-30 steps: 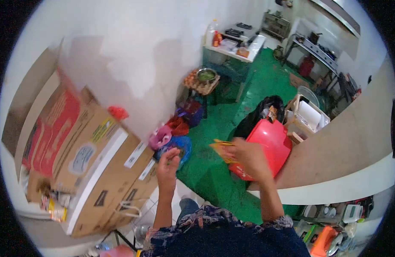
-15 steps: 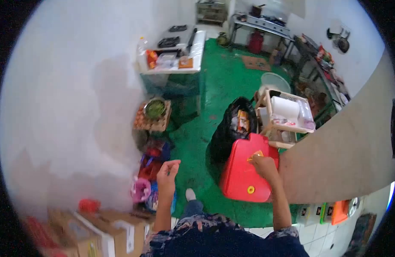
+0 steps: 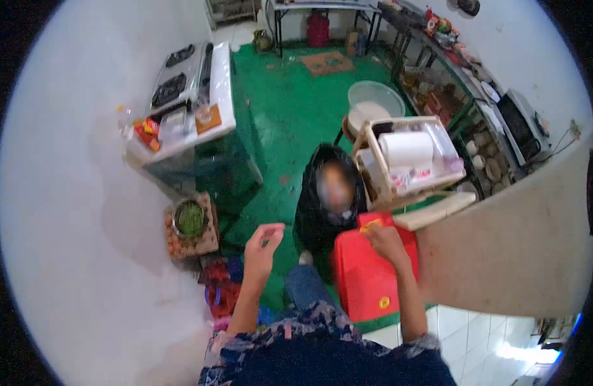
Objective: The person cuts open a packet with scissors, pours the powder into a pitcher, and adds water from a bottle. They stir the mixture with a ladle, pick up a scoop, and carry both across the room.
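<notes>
My right hand (image 3: pixel 386 244) is closed on a small flat yellow item (image 3: pixel 371 226), whose kind I cannot make out. Beneath that hand stands a red plastic box (image 3: pixel 368 276) with a round yellow fitting near its lower end. In front of the box is a black plastic bag (image 3: pixel 309 193), its mouth gaping and its contents blurred. My left hand (image 3: pixel 262 246) is raised over the green floor, left of the bag, with nothing in it. Its fingers are loosely curved, and a gap shows between them and the thumb.
A cream rack (image 3: pixel 373 145) holding a white paper roll (image 3: pixel 405 149) stands beyond the bag. On the left are a white counter (image 3: pixel 224 90) and egg trays (image 3: pixel 211 235) bearing a bowl of greens (image 3: pixel 191 219). A beige panel (image 3: pixel 495 257) borders the right.
My view has shifted forward, bringing the bag and rack nearer. The right hand, still holding the yellow item, has moved toward the box's far end. My left hand stays raised.
</notes>
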A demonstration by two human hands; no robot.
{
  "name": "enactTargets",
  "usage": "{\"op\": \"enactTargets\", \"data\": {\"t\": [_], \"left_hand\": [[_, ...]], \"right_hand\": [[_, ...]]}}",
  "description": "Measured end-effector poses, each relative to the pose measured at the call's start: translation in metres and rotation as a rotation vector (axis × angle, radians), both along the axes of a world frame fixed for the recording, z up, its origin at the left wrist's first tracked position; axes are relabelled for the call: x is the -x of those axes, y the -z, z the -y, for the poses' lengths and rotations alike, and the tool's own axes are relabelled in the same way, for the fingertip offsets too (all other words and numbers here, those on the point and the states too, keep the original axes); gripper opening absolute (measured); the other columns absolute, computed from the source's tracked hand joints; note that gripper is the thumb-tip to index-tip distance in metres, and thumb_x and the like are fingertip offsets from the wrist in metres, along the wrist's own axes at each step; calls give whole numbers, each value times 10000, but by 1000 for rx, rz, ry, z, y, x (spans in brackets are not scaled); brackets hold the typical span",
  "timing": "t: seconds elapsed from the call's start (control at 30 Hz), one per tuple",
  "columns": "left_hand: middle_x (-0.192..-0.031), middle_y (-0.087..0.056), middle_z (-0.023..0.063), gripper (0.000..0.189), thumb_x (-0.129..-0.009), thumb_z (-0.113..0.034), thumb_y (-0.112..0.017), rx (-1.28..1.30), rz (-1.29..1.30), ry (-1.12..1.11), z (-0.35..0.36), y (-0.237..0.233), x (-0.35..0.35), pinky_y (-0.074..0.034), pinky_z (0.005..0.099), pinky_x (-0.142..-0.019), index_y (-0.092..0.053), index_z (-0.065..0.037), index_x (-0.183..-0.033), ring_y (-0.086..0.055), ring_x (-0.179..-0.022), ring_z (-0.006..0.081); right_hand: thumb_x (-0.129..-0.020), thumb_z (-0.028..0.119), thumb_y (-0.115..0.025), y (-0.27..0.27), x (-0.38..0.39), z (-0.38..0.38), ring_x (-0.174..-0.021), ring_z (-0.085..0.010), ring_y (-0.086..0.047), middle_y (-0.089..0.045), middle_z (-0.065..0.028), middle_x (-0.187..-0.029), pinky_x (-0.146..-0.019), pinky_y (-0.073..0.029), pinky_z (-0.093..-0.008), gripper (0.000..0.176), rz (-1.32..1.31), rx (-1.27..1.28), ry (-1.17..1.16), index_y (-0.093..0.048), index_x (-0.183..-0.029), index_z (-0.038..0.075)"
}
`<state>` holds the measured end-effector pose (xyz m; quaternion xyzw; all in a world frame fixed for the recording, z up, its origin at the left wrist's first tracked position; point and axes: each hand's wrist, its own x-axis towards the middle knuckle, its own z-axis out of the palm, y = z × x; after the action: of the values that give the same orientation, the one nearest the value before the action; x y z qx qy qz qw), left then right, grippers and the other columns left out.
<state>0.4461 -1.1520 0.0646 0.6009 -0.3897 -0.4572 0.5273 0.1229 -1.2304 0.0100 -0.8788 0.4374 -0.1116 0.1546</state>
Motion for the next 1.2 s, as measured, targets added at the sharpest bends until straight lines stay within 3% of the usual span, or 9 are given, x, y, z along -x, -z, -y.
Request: {"op": "enactTargets", "data": {"t": [0.07, 0.1, 0.23, 0.33, 0.53, 0.7, 0.8, 0.87, 1.2], "left_hand": [[-950, -610, 28, 217, -869, -217, -568, 0, 77, 32, 50, 5, -5, -402, 249, -802, -598, -27, -971, -539, -894, 109], [-968, -606, 26, 238, -872, -241, -563, -27, 13, 35, 66, 7, -4, -398, 246, -798, -595, -34, -985, -532, -905, 107], [-1103, -562, 59, 378, -892, -360, -498, -156, -89, 211, 121, 10, 23, -370, 338, -912, -528, -61, -1120, -496, -1064, 175], [-1210, -495, 74, 530, -856, -403, -546, -219, -213, 340, 149, 28, 42, -328, 384, -975, -419, -61, -1242, -444, -1159, 207], [-1251, -450, 66, 760, -732, -356, -698, -260, -973, 545, 194, 40, 83, -402, 407, -958, -297, -116, -1332, -475, -1131, 224], [-1117, -562, 82, 506, -752, -130, -671, -338, -883, 622, 240, 67, 91, -478, 353, -873, -443, -42, -1194, -580, -986, 207], [-1008, -600, 66, 437, -729, -10, -650, -420, -903, 582, 268, 62, 89, -504, 332, -827, -478, -11, -1130, -600, -936, 184], [-1039, -591, 81, 455, -729, -6, -649, -435, -923, 612, 287, 60, 82, -506, 336, -828, -464, -8, -1145, -596, -948, 186], [-1070, -574, 102, 457, -735, 48, -621, -466, -902, 754, 359, 57, 63, -501, 352, -845, -449, -15, -1154, -595, -956, 220]], "right_hand": [[-827, 229, -560, -36, -11, 14, -616, -246, -611, -641, -68, -768, -523, -471, -335, 224, 1548, -760, 330, -610, -964, 59], [-827, 229, -560, -27, -17, 21, -616, -246, -611, -641, -68, -768, -523, -471, -335, 224, 1569, -770, 369, -610, -964, 59], [-867, 361, -483, 14, -35, 84, -695, -384, -597, -615, -185, -761, -584, -463, -456, 297, -136, -164, 315, -583, -909, 84], [-867, 303, -524, -23, -55, 96, -604, -377, -573, -541, -214, -632, -508, -412, -444, 316, 410, -149, 519, -524, -741, 14], [-862, 316, -535, -47, -90, 119, -608, -384, -562, -539, -212, -630, -509, -421, -421, 310, 535, -86, 605, -517, -769, 21], [-870, 295, -519, -37, -78, 134, -559, -347, -539, -540, -192, -627, -495, -422, -390, 279, 573, -122, 668, -519, -822, 20], [-889, 281, -456, -3, -23, 156, -538, -274, -526, -540, -169, -632, -502, -416, -344, 309, 1011, -325, 1129, -529, -789, -2], [-841, 279, -527, 29, 16, 171, -664, -368, -554, -563, -189, -664, -643, -438, -428, 311, 163, 134, 1270, -533, -767, -23], [-675, 409, -678, 74, 54, 208, -744, -358, -621, -623, -224, -755, -678, -491, -441, 432, -309, -268, 1362, -634, -738, -16]]}}
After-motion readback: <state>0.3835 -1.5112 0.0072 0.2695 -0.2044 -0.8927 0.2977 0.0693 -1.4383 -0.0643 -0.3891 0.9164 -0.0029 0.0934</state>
